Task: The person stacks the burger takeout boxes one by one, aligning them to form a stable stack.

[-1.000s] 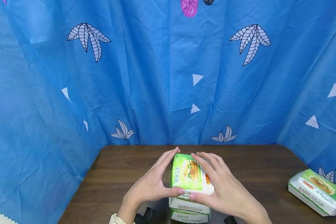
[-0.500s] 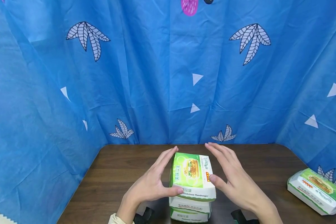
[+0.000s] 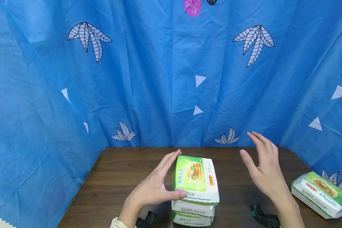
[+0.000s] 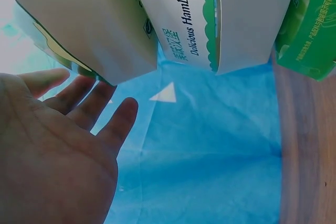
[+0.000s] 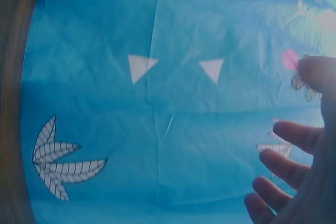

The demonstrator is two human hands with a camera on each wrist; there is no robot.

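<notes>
Hamburger boxes in green and white stand stacked near the front middle of the table, the top box [image 3: 196,179] slightly askew over the middle box [image 3: 193,208] and the bottom box [image 3: 192,219]. My left hand [image 3: 152,186] is at the left side of the top box, thumb by its front face and fingers extended along its side. In the left wrist view the fingertips of the left hand [image 4: 63,145] meet the top box [image 4: 84,19]. Well to the right of the stack, my right hand [image 3: 266,171] is raised with fingers spread and holds nothing.
Another hamburger box [image 3: 320,194] lies at the table's right side, beyond my right hand. Blue patterned curtain [image 3: 171,79] hangs behind and along both sides of the brown wooden table [image 3: 119,171].
My right hand has let go of the top box and moved right and up, away from the stack. The left hand has stayed beside the top box.
</notes>
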